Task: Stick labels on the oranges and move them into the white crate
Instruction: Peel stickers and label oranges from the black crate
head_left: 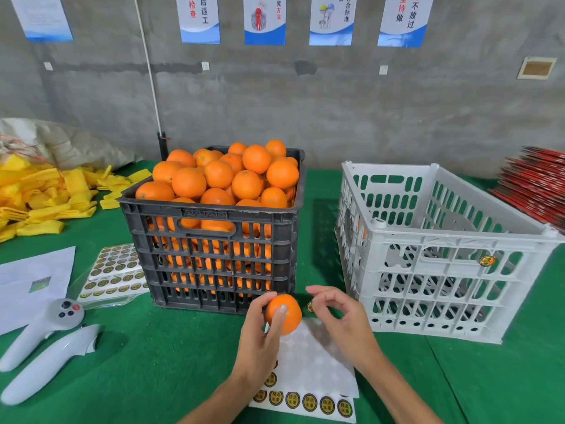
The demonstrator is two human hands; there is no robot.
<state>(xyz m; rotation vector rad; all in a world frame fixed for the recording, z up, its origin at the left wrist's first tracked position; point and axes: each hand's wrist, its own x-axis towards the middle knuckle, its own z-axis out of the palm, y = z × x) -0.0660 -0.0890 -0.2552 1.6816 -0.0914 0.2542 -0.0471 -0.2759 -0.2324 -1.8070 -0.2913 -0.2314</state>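
Head view shows us mid-labelling: just in front of the black crate [211, 228], our left hand [260, 332] grips an orange [286, 315] while our right hand [339, 316] pinches a label [309, 307], to be pressed on next.

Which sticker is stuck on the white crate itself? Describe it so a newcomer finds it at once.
Start at the white crate on the right of the green table. On its near wall, upper right, sits one round dark sticker with a gold rim. Unlike the stickers on sheets, it is stuck alone on plastic.
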